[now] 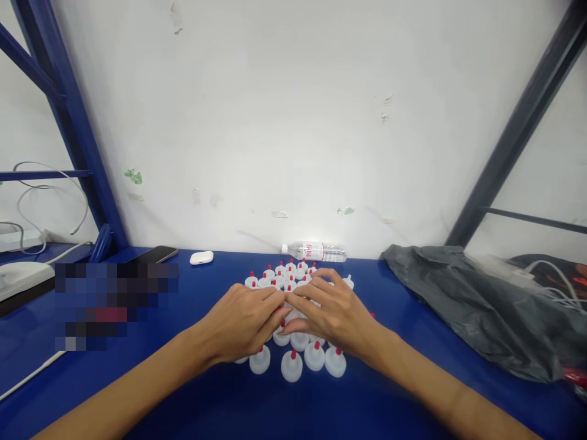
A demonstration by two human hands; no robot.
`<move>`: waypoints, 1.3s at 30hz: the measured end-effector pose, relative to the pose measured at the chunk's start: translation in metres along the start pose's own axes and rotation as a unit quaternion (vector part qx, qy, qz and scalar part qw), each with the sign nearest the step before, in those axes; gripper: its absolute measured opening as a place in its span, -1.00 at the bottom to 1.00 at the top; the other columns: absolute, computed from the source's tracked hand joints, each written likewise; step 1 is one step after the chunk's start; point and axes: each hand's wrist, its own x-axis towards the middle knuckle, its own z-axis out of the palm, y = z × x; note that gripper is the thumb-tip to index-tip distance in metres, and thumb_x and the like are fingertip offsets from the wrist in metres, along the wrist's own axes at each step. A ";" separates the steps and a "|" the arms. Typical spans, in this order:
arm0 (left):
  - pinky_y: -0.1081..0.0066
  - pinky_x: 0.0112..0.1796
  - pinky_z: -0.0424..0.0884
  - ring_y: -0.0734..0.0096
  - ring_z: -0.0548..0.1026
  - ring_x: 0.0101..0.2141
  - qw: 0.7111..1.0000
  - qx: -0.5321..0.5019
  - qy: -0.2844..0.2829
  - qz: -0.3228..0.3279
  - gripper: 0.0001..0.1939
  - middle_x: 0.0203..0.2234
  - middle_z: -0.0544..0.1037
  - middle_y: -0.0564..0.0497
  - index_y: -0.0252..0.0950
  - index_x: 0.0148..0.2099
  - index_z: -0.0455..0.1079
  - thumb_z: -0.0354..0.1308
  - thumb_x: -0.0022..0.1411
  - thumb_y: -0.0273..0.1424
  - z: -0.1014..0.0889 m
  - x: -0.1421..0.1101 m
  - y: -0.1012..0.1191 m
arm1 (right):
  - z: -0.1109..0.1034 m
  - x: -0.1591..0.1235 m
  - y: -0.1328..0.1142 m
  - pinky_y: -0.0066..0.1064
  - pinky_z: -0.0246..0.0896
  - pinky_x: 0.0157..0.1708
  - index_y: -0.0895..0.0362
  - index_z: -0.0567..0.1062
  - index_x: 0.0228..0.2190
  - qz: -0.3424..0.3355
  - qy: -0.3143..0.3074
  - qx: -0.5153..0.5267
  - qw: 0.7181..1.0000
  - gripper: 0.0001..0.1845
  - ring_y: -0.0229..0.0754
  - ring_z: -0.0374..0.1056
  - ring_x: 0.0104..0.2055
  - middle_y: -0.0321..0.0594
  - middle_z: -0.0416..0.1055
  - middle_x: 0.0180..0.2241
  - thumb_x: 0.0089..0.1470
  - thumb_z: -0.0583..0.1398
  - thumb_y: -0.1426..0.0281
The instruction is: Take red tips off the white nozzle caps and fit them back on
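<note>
My left hand (247,319) is closed, its thumb and fingers pinched together, and what they hold is hidden. Meeting it at the fingertips, my right hand (331,310) curls its fingers and thumb round a whitish piece that is mostly covered. Around and beneath both hands stand many translucent white nozzle caps with red tips. One nozzle cap (291,366) is closest to me, with another nozzle cap (335,363) to its right. Behind my right hand, a nozzle cap (348,282) shows a white tip instead of a red one.
A clear plastic bottle (314,251) lies against the wall on the blue table (215,403). At the back left are a white earbud case (202,258) and a phone (158,254). Dark grey plastic sheeting (477,305) spreads on the right. A white cable (34,373) runs along the left.
</note>
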 end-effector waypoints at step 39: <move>0.42 -0.38 0.28 0.27 0.62 -0.32 0.848 -0.021 -0.290 -0.444 -0.93 -0.35 0.70 0.06 -0.18 -0.32 0.59 0.30 0.11 -0.44 -0.019 -0.023 -0.101 | 0.027 -0.078 0.119 -0.24 0.30 -0.11 0.04 0.63 -0.23 0.366 -0.271 0.080 0.887 -0.82 -0.02 0.56 -0.24 -0.21 0.66 -0.31 0.27 0.22 0.27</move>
